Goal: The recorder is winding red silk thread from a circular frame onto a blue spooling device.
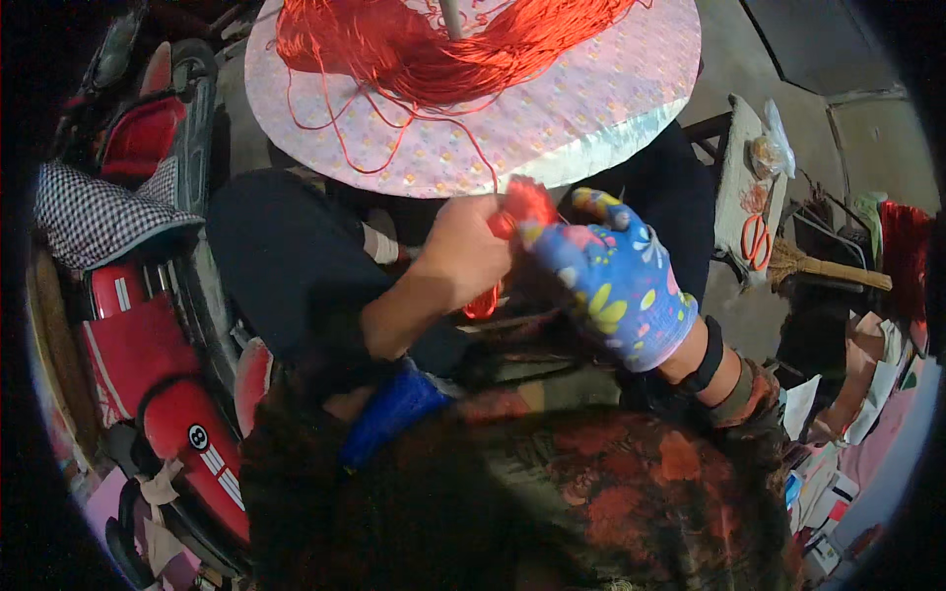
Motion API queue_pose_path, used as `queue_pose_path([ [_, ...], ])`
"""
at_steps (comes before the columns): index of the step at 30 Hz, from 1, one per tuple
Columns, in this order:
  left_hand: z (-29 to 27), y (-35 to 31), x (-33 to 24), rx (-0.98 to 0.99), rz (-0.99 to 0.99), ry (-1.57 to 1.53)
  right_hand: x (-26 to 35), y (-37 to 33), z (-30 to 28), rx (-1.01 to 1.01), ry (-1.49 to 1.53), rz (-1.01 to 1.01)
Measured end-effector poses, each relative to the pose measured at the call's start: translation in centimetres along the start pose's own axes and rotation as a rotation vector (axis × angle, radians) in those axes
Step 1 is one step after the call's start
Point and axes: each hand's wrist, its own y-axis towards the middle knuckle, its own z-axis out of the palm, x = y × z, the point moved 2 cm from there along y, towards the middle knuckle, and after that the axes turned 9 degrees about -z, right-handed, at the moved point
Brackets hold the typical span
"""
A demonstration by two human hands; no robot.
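Red cord (424, 74) heaped on the round disc (591, 113), one strand (473, 143) trailing off it. Just this side of the disc, left hand (468, 251) clenched on a red bundle (530, 202), gloved right hand (616, 286) curled against it, grip hidden. Gathering cord, I'd guess; next calls for untangled slack.

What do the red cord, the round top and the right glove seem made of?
Red cord: probably smooth synthetic, from its sheen. Round top: covered in patterned sheeting, perhaps plastic, shiny along the near edge. Glove: likely flower-printed fabric, matte, hugging the hand.
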Motion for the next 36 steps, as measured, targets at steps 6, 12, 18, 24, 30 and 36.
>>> queue_pose_path([
  [6,-0.5,-0.5,0.0,0.227,-0.146,-0.617,-3.0,-1.5,1.9,-0.064,0.622,0.397],
  [12,-0.5,-1.1,-0.6,0.173,-0.179,-0.641,-6.3,-2.4,3.4,-0.060,1.164,0.397],
  [18,0.1,-0.7,-0.5,0.222,-0.329,-0.848,-4.9,-0.4,2.7,-0.492,1.360,0.619],
  [24,-0.2,-0.8,-0.9,0.202,-0.208,-0.778,-5.4,-1.4,3.3,-0.380,1.525,0.602],
  [30,0.6,-2.5,-3.1,0.358,0.176,0.146,-8.2,-1.6,0.3,0.053,0.704,0.154],
  [36,1.0,-1.0,-1.6,0.220,0.149,0.781,-3.8,0.9,-0.3,0.129,0.279,-0.067],
])
